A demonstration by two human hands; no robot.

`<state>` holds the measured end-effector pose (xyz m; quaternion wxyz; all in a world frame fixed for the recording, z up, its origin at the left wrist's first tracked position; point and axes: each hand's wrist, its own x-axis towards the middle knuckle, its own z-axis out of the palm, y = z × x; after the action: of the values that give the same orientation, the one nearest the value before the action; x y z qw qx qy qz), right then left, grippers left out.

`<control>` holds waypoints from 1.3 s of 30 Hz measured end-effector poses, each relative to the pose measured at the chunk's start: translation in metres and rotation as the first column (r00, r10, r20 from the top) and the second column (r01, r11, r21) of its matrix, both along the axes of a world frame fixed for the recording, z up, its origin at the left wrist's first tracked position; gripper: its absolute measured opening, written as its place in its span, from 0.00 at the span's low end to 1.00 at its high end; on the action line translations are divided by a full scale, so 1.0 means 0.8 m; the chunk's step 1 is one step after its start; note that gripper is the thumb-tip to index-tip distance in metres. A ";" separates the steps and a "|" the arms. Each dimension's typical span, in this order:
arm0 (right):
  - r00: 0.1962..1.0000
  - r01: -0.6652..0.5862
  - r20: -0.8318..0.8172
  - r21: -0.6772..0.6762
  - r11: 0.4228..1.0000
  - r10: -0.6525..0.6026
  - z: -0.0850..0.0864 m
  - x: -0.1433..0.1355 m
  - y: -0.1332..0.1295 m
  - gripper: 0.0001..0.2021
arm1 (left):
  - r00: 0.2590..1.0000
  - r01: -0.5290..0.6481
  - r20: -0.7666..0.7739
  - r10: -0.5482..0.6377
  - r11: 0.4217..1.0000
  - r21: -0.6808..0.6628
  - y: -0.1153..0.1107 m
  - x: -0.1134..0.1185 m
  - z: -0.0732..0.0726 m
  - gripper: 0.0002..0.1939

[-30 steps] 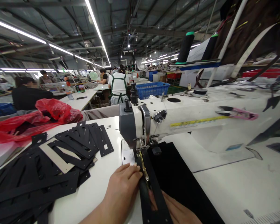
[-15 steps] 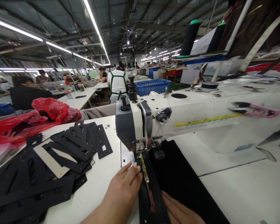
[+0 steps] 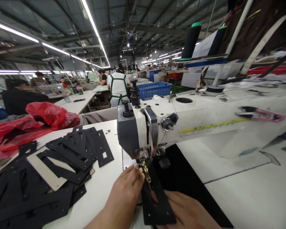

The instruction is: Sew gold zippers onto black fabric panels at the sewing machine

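A black zipper panel (image 3: 157, 208) with a gold-toothed zipper (image 3: 147, 173) down its slot lies under the presser foot of a white sewing machine (image 3: 138, 130). My left hand (image 3: 125, 194) is closed at the panel's left edge, fingertips pressed together close to the needle area. At the panel's right edge, lower down, my right hand (image 3: 187, 208) holds on, its fingertips partly hidden by the panel. A larger piece of black fabric (image 3: 181, 171) extends beneath and to the right. The needle itself cannot be made out.
Black slotted pieces (image 3: 71, 152) lie heaped on the left of the white table, beside a red plastic bag (image 3: 50, 114). Pink-handled thread snips (image 3: 262, 114) rest on the machine arm. Thread cones (image 3: 192, 41) stand behind. A blue crate (image 3: 154, 90) and other people are farther off.
The zipper panel has moved a little forward under the machine, and its near end now shows. My right hand has come up along its right edge; the view has shifted slightly.
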<state>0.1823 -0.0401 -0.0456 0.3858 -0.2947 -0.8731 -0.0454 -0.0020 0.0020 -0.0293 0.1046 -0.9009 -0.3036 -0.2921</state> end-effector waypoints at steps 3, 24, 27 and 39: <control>0.990 0.075 0.125 -0.128 0.989 -0.059 0.019 0.003 0.015 0.08 | 1.000 0.000 0.000 0.000 0.998 -0.060 -0.003 0.001 0.003 0.13; 0.985 0.174 0.082 -0.475 0.863 -0.154 0.014 -0.005 0.093 0.06 | 0.997 -0.056 -0.047 0.054 0.997 -0.047 -0.006 0.001 -0.006 0.09; 0.980 0.199 0.086 -0.505 0.840 -0.180 0.016 -0.006 0.095 0.07 | 0.996 -0.073 -0.058 0.071 0.997 -0.024 -0.005 0.003 -0.004 0.09; 0.915 0.401 0.256 -0.477 0.782 -0.312 0.011 -0.011 0.096 0.07 | 0.992 -0.068 -0.115 0.060 0.996 -0.064 -0.008 0.002 -0.002 0.10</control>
<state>0.1738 0.0367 -0.0364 0.2031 -0.5432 -0.8090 0.0961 0.0000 -0.0047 -0.0312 0.1001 -0.9087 -0.3357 -0.2269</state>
